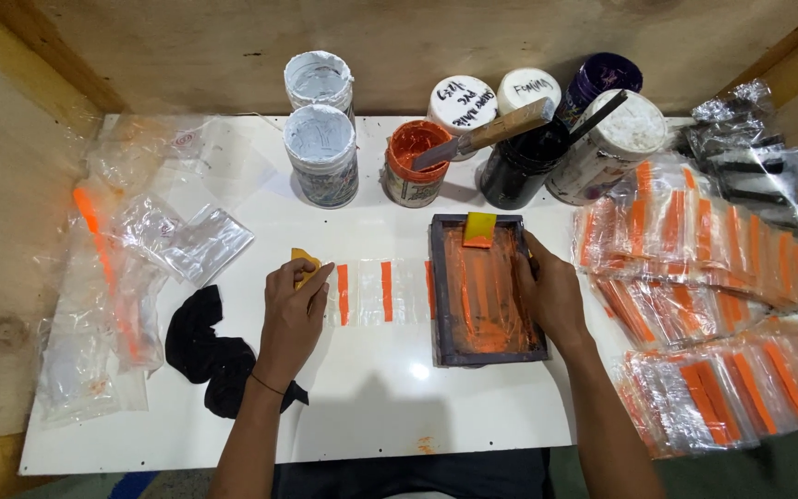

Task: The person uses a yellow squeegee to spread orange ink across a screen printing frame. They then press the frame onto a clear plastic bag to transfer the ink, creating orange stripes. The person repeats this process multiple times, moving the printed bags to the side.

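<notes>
At the far left of the white table (371, 407) we see a heap of clear plastic bags (131, 268), one with an orange streak, and just right of it a crumpled black cloth (205, 346). Our left hand (293, 310) is curled shut around a small yellow-orange squeegee (302, 261), its fingers pressing down at the left edge of a clear bag printed with orange stripes (371, 291) that lies flat between the two hands. Next comes the dark-framed printing screen (482, 286), smeared with orange ink, a yellow card (479, 229) at its top edge. Our right hand (551, 296) grips the frame's right side, fingers bent over it. Behind stand white tubs, an orange ink pot (415, 162) with a wooden-handled scraper (487, 136) across it, and dark jars. On the right lie stacks of printed bags (704, 305)
</notes>
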